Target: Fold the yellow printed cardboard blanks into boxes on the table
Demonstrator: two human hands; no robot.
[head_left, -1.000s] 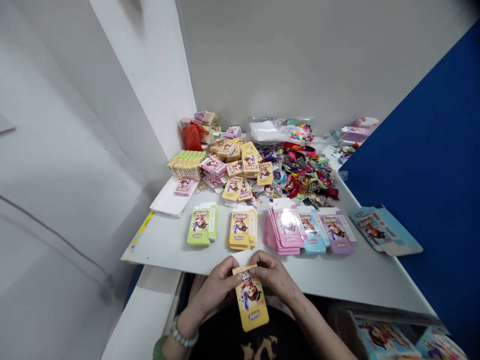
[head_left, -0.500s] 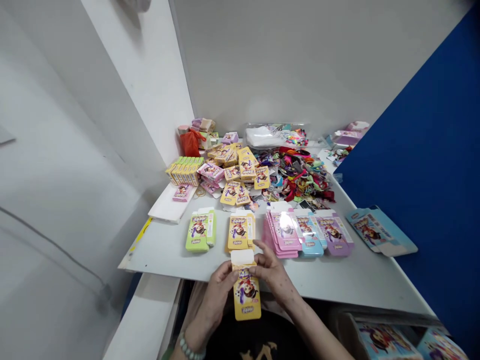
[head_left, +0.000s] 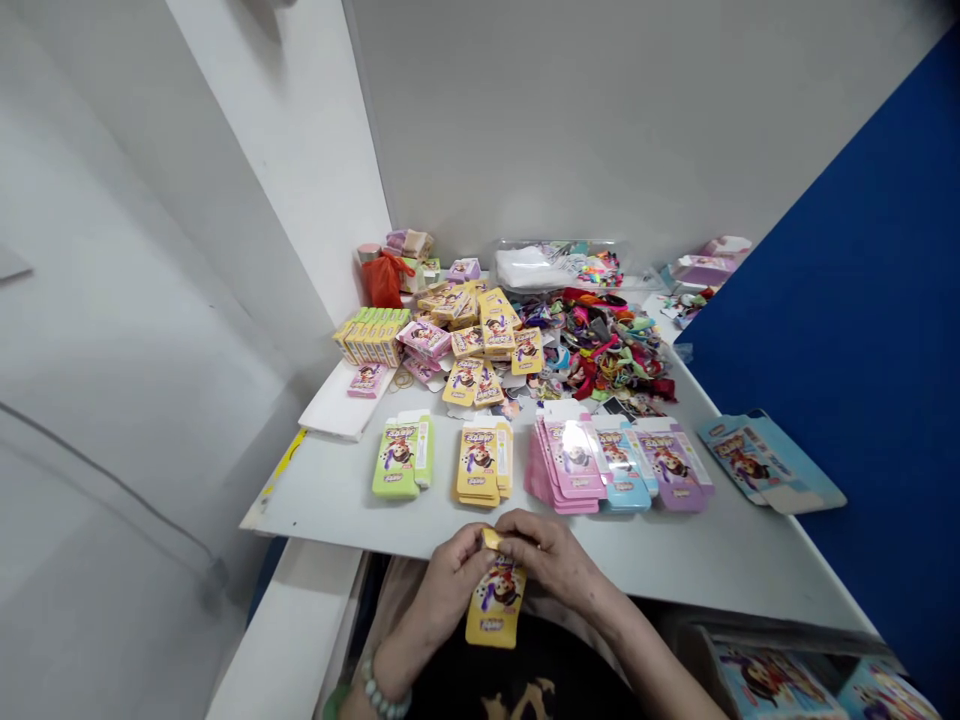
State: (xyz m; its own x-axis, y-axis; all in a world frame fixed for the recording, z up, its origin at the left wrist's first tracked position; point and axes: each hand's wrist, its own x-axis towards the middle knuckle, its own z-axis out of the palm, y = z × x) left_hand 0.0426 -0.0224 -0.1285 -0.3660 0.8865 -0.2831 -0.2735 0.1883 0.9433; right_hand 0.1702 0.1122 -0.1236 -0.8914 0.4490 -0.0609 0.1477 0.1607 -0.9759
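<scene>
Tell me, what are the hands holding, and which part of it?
Both hands, left hand and right hand, pinch the top end of a small yellow box.

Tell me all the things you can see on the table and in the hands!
yellow box: one, held at its top by both hands, near table edge
flat box stacks: green, yellow, pink, blue, purple, in a row
heap of boxes: many, mostly yellow, behind the row
hair ties: colourful pile, back right
red bag: one, back left
table: white
left hand; right hand: pinching the yellow box
</scene>
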